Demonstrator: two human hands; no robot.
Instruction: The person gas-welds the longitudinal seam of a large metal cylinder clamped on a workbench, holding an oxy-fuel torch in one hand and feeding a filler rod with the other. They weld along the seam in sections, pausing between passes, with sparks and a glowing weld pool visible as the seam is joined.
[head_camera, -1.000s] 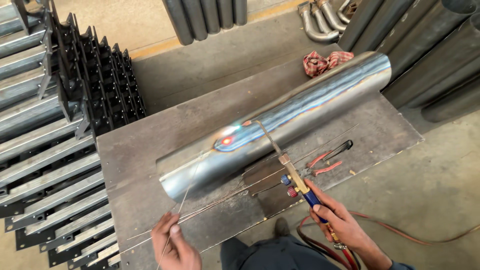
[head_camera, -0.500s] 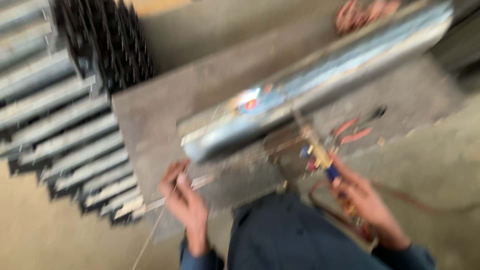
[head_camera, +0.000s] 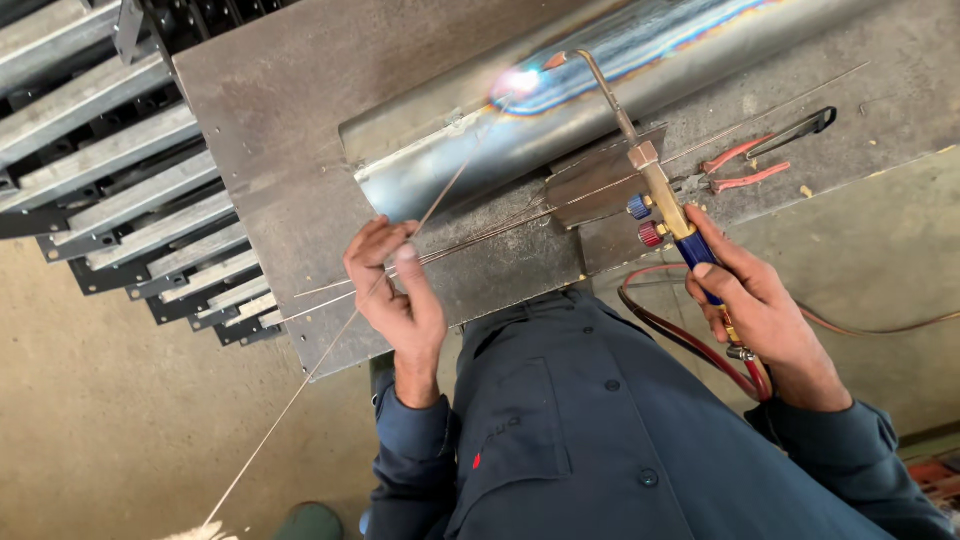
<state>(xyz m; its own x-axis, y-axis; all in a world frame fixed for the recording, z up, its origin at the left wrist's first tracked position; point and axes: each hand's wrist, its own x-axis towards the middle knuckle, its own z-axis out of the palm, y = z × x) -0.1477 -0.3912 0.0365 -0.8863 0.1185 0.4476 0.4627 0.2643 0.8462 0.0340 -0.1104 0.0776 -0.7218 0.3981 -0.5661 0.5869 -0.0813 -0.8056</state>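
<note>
Head view: right hand (head_camera: 762, 305) gripping torch (head_camera: 655, 185), flame on pipe (head_camera: 560, 120) seam ahead. Left hand (head_camera: 400, 295) pinching filler rod (head_camera: 440, 195) toward the glow. Discoloured bead beyond; seam nearer the left hand unwelded.

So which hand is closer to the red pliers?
Right. The right hand grips the torch just below the pliers; the left hand, holding a rod, is far across the table.

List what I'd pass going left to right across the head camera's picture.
Stacked metal bars → left hand pinching a filler rod → torch valve knobs → right hand on the torch handle → pliers.
</note>
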